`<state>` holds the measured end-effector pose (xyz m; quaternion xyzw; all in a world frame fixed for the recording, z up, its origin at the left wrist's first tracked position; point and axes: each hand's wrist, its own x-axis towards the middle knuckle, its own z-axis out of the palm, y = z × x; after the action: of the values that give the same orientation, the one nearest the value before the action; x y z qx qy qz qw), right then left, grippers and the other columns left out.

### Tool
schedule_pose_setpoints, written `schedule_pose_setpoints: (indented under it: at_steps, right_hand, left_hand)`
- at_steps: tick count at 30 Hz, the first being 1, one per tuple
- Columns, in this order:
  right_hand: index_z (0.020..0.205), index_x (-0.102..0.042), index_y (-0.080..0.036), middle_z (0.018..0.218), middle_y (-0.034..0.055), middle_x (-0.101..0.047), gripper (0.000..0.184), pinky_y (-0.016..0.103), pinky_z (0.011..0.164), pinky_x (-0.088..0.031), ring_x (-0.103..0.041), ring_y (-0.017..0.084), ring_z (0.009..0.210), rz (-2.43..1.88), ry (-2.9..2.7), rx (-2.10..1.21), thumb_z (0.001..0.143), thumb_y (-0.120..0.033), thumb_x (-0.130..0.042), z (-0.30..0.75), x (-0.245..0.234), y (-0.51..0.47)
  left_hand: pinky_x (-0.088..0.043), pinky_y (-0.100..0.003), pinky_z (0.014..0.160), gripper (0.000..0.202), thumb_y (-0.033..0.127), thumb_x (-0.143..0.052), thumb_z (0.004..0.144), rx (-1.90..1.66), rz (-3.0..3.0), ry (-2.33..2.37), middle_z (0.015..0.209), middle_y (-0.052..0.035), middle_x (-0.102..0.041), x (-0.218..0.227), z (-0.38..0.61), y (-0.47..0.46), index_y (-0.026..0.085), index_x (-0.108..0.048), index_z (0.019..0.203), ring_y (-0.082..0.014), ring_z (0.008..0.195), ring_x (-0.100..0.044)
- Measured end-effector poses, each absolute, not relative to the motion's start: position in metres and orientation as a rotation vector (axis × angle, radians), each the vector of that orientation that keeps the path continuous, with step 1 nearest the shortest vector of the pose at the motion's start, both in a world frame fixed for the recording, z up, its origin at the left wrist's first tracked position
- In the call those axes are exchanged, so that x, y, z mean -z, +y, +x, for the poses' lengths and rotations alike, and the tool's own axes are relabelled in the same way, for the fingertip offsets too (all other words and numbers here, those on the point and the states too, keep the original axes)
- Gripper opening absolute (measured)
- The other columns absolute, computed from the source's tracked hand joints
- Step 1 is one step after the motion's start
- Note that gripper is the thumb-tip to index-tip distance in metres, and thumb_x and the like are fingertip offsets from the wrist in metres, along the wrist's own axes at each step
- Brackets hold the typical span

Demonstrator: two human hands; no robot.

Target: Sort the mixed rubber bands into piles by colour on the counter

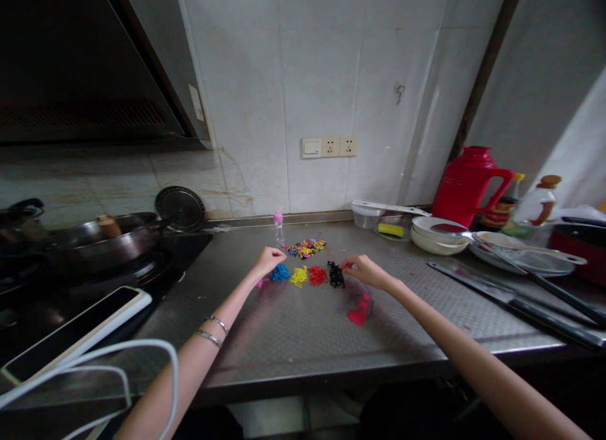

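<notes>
Small piles of what look like rubber bands lie in a row on the steel counter: a blue pile (280,273), a yellow pile (298,276), a red pile (317,276) and a black pile (336,275). Behind them spreads a mixed-colour pile (307,248). My left hand (271,259) is closed just above and left of the blue pile, partly covering some pink bands (262,282). At the black pile's right edge, my right hand (363,269) has its fingers pinched together. What either hand holds is too small to make out.
Behind the piles stands a small pink-topped bottle (278,226). A red-and-clear wrapper (360,310) lies in front. Bowls (439,235), a long knife (511,301) and a red thermos (468,184) are at right; a pan (101,241) on the stove and a white device (76,332) with cable at left.
</notes>
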<state>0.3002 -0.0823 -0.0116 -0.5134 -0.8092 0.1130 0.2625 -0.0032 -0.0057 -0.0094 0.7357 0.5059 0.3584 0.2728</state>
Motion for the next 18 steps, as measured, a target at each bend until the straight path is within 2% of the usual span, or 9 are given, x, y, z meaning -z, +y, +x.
schedule_pose_setpoints:
  at_steps: [6,15,18]
  right_hand:
    - [0.088,-0.065,-0.018,0.082,0.0042,-0.066,0.023,0.023,0.07,-0.043,-0.058,0.014,0.073,-1.401,-2.159,-0.253,0.075,-0.024,-0.047,0.305,0.015,-0.081]
    - [0.091,-0.064,-0.017,0.082,0.0049,-0.065,0.026,0.023,0.069,-0.042,-0.058,0.015,0.073,-1.443,-2.023,-0.207,0.073,-0.023,-0.047,0.312,0.02,-0.083]
    - [0.091,-0.064,-0.016,0.081,0.005,-0.065,0.027,0.024,0.07,-0.043,-0.058,0.015,0.074,-1.447,-1.964,-0.198,0.072,-0.023,-0.046,0.314,0.021,-0.084]
  left_hand:
    - [-0.044,-0.024,0.062,0.021,0.026,-0.056,0.065,-0.984,1.955,1.348,0.069,-0.0069,-0.066,0.008,-0.011,-0.006,0.01,-0.067,0.072,-0.0148,0.065,-0.059]
    - [-0.042,-0.023,0.057,0.022,0.027,-0.055,0.064,-0.968,1.987,1.425,0.066,-0.0067,-0.066,0.005,-0.024,-0.002,0.01,-0.067,0.072,-0.0145,0.061,-0.058]
    - [-0.042,-0.023,0.06,0.021,0.024,-0.054,0.065,-0.937,2.065,1.439,0.07,-0.0076,-0.066,0.003,-0.021,0.005,0.009,-0.067,0.072,-0.0148,0.064,-0.058]
